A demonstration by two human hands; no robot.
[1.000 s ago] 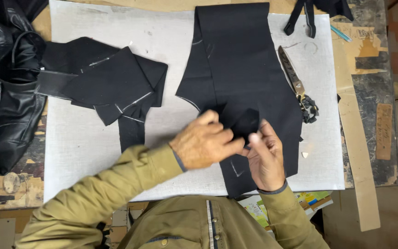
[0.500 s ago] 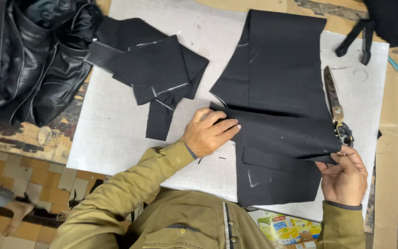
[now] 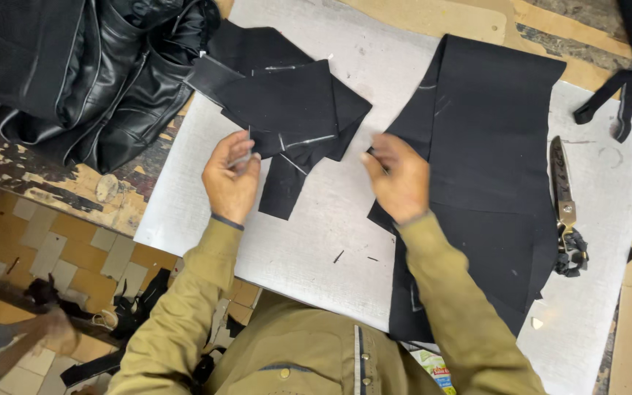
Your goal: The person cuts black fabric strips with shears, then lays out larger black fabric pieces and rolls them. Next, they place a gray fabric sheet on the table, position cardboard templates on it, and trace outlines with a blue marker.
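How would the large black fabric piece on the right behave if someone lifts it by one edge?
The large black fabric piece lies flat against the white board and looks thin, so it would probably droop and fold. It seems light. The right hand rests at its edge, and a push would likely wrinkle it.

This is looking like a tailoring or leather-goods workshop: cut black fabric pieces [image 3: 287,110] marked with chalk lines are lying on a grey cutting board [image 3: 316,241], heavy tailor's shears [image 3: 565,197] are resting at its edge, a black leather jacket [image 3: 89,66] is sitting heaped on the worn, paint-chipped tabletop [image 3: 60,186], and scraps are littering the tiled floor [image 3: 89,256] below
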